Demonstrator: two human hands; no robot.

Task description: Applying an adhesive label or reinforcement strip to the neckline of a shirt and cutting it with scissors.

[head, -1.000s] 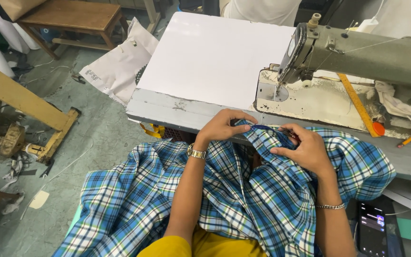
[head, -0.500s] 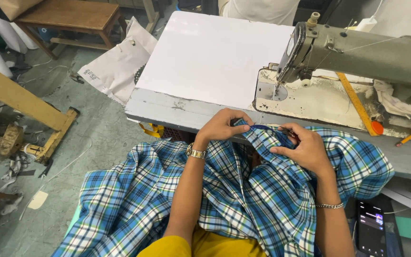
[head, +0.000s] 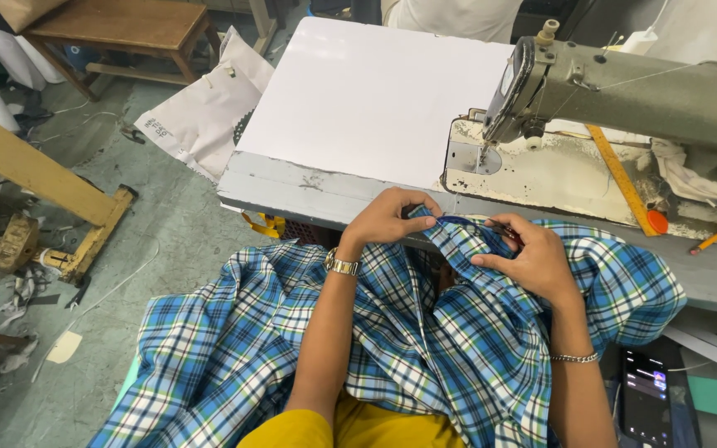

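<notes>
From over the person's shoulder, looking down: a blue plaid shirt point(head: 392, 357) is heaped in the lap just in front of the grey sewing machine point(head: 624, 91), its top edge lifted onto the near lip of the work table point(head: 309, 195). The left hand point(head: 387, 220) is curled closed, pinching a fold of the cloth at that lip, left of the machine's needle plate point(head: 468, 158). The right hand point(head: 533, 257) is closed on the same edge a little nearer the machine, fingers bunching the fabric with what may be a dark band along it.

The cloth looks light, soft and limp; it sags and folds wherever it is not held, so I would judge it wants gripping at the seam or hem, in two places, as here.

Beside the machine's base lie a yellow ruler point(head: 620, 178) and a white board point(head: 375, 91) to its left. A phone point(head: 645, 398) sits below it, by the right forearm.
</notes>
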